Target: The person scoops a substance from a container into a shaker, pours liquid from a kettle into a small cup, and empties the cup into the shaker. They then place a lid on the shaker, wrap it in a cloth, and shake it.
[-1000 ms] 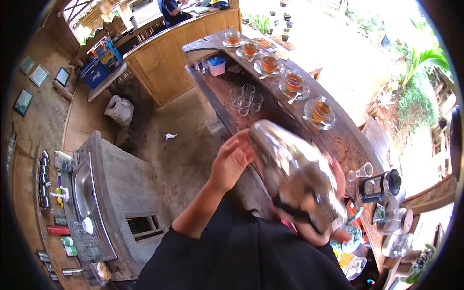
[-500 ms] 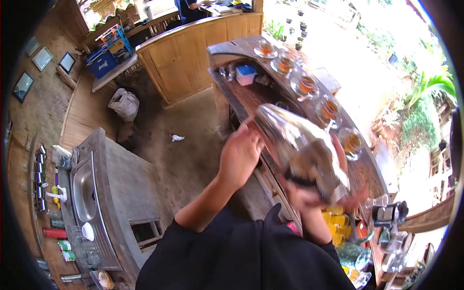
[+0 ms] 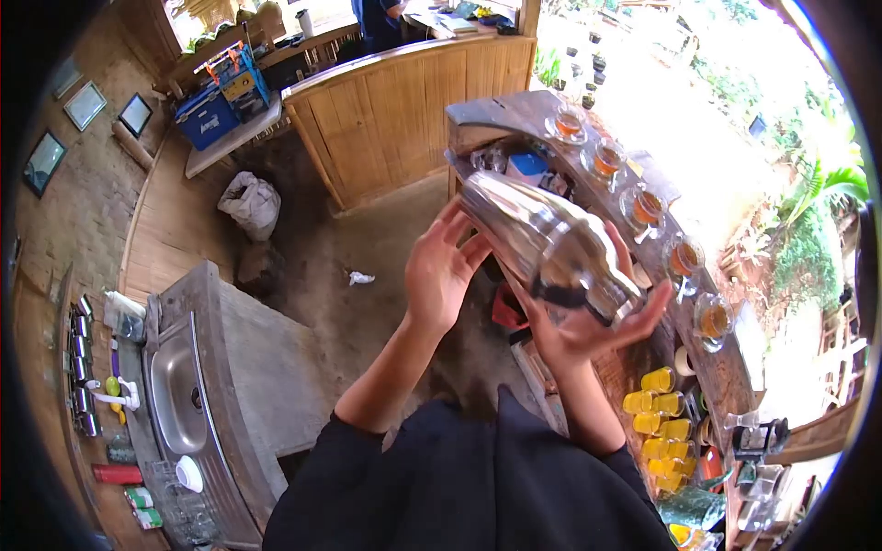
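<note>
Held tilted near the center of the frame, a metal cocktail shaker (image 3: 540,231) rests its broad end against the cupped left hand (image 3: 441,277), its narrower end gripped in the right hand (image 3: 571,338), as amber-filled glass cups (image 3: 647,209) line a wooden counter (image 3: 501,112) at right.

Your view swung: table (image 3: 501,112) and tea cups (image 3: 646,207) further right in frame than second ago. Metal shaker (image 3: 547,239) higher in view, less blurred, wide end now overlapping blue-lidded tub (image 3: 526,167). Left hand (image 3: 443,275) higher too. Your right hand (image 3: 583,335), earlier mostly behind shaker, shows palm. Yellow-filled glasses (image 3: 661,427) now uncovered.
</note>
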Demonstrator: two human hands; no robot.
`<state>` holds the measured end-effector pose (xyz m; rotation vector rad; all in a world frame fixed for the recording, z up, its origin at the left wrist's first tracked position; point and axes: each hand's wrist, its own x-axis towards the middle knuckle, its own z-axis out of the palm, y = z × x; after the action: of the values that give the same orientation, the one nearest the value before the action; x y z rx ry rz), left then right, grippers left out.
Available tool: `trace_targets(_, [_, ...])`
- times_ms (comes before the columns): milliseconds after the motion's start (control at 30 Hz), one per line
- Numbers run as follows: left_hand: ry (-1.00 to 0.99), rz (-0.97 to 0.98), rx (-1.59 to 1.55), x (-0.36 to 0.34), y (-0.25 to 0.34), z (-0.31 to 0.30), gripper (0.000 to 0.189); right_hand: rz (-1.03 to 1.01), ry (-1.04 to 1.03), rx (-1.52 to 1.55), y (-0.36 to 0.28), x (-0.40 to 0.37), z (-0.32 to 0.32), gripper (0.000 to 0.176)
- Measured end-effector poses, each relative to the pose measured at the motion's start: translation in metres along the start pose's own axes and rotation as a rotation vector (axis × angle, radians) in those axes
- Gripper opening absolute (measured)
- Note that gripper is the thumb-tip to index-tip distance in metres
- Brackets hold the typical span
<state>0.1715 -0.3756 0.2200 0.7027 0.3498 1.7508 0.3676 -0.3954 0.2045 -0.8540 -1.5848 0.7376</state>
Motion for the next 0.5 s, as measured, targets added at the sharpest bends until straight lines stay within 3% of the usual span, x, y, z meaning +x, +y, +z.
trace_targets(67, [-0.051, 0.010, 0.065, 0.002, 0.003, -0.014, 0.056, -0.253, 0.154, 0.106, -0.019, 0.023, 0.025, 0.107])
trace_targets(100, [-0.066, 0.018, 0.051, -0.005, 0.004, -0.015, 0.051, -0.276, 0.015, 0.141, -0.016, 0.010, 0.018, 0.106])
trace_targets(133, [-0.061, 0.020, 0.050, -0.007, 0.002, -0.023, 0.051, -0.274, 0.009, 0.142, -0.012, 0.012, 0.019, 0.106])
trace_targets(200, [0.025, -0.072, -0.105, -0.005, -0.004, -0.039, 0.051, -0.377, 0.054, -0.309, -0.018, 0.025, 0.024, 0.102])
trace_targets(233, [0.172, -0.018, 0.052, -0.002, -0.008, -0.039, 0.051, -0.632, 0.168, 0.080, -0.016, 0.053, 0.045, 0.100])
trace_targets(267, [0.177, -0.014, 0.051, -0.004, -0.005, -0.036, 0.051, -0.639, 0.151, 0.028, -0.018, 0.057, 0.040, 0.095])
trace_targets(333, [0.001, -0.071, -0.005, -0.003, 0.003, -0.025, 0.051, 0.524, 0.178, 0.630, -0.090, 0.042, 0.019, 0.091])
trace_targets(400, [-0.032, -0.047, 0.063, 0.004, 0.011, 0.001, 0.051, 0.927, 0.070, 1.306, -0.056, 0.066, 0.010, 0.082])
trace_targets(433, [0.072, 0.023, 0.059, 0.017, 0.012, 0.005, 0.051, 0.813, -0.046, 1.200, -0.036, 0.070, 0.010, 0.083])
trace_targets(500, [0.216, 0.133, 0.114, 0.049, 0.011, -0.002, 0.051, 0.238, -0.153, 0.542, -0.001, 0.067, 0.012, 0.083])
